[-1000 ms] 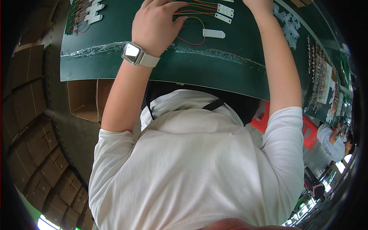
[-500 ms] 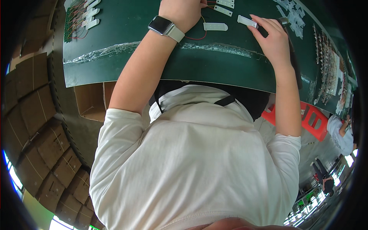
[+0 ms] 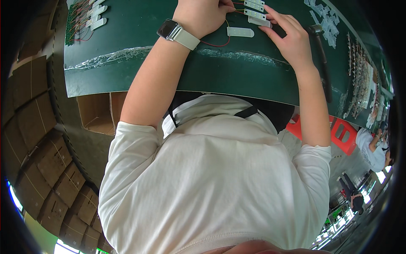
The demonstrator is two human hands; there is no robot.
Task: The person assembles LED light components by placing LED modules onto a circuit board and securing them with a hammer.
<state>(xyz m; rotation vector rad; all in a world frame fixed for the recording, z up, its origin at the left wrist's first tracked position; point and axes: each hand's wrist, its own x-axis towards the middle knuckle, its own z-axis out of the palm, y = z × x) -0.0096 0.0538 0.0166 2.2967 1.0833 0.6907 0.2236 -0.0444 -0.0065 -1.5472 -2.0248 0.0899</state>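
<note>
R hand (image 3: 292, 36) pinches the end of a slim, smooth white plastic cover (image 3: 259, 22) betw. curved thumb & index, the cover lying against the lower edge of a flat, dotted white LED board (image 3: 255, 15) nr the top of the green desk (image 3: 237, 78). L hand (image 3: 201, 17) is bent in from the left, fingers curled by thin wires (image 3: 239, 11), part cut off, so can't tell if it grips; a round-ended white strip (image 3: 240, 32) lies flat just below, apart from the cover.
</note>
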